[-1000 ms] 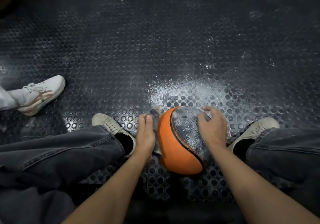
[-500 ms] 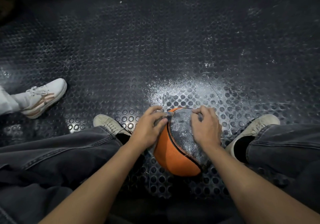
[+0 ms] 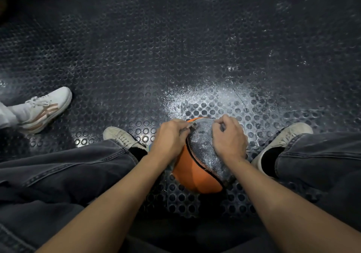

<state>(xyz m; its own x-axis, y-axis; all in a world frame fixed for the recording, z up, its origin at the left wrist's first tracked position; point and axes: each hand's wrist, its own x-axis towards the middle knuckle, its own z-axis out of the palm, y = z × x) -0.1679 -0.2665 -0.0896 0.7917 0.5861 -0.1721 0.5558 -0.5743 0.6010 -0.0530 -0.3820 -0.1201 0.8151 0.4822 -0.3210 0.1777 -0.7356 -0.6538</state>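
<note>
A: What lies around the hands, starting far left?

B: Well to the left of the left hand, a white sneaker (image 3: 46, 109) with brown stripes, another person's foot, rests on the black studded floor (image 3: 175, 47). Nearer, just left of that hand, the person's own pale left shoe (image 3: 122, 136) pokes out of a grey jeans leg (image 3: 68, 166).

A: And beyond the hands?

B: A patch of white powder (image 3: 205, 96) spreads over the floor just past the fingertips. To the right of the right hand sits the pale right shoe (image 3: 283, 139), close to the ball.

A: Where is the ball?

B: The orange basketball (image 3: 195, 176) rests on the floor between the two feet, under both hands. Its dark panel (image 3: 205, 147), speckled white, faces up between them.

A: The left hand?

B: The left hand (image 3: 170, 137) is curled tight round a small grey tool (image 3: 192, 125), whose tip touches the top of the dark panel.

A: The right?

B: The right hand (image 3: 229, 138) lies on the panel's right side, fingers bent, tips tucked at the top edge. Whether they pinch anything there I cannot tell. Both hands hide the ball's upper flanks.
</note>
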